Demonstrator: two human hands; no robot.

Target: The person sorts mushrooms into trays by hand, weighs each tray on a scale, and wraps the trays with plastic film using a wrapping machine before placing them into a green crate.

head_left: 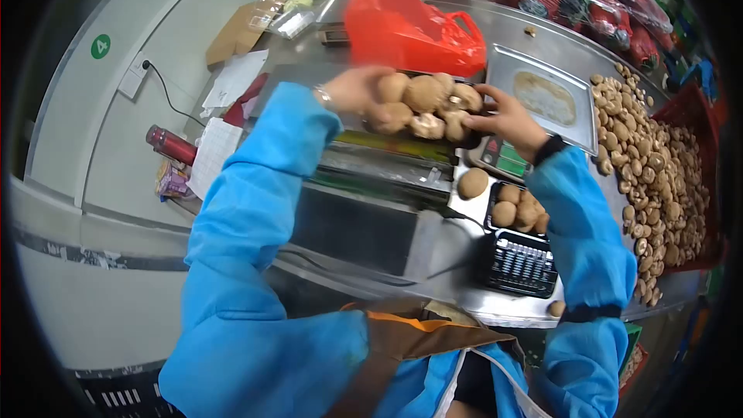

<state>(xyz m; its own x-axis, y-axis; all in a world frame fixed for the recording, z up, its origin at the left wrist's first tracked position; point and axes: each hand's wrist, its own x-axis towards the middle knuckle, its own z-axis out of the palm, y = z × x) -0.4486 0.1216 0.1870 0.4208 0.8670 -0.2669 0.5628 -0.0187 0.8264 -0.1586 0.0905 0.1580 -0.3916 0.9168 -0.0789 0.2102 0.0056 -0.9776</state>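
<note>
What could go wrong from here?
The heaped mushrooms between the left hand and right hand might spill if tilted. The single loose mushroom below them could get knocked and roll, as nothing visible encloses it.

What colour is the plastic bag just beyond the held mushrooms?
The plastic bag is bright red, as the head view shows.

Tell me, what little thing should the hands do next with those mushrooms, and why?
Perhaps keep the mushrooms level and lower them gently. The left hand and right hand are at opposite sides of the pile, and I see no wrap over it, so tipping might let one roll off.
</note>
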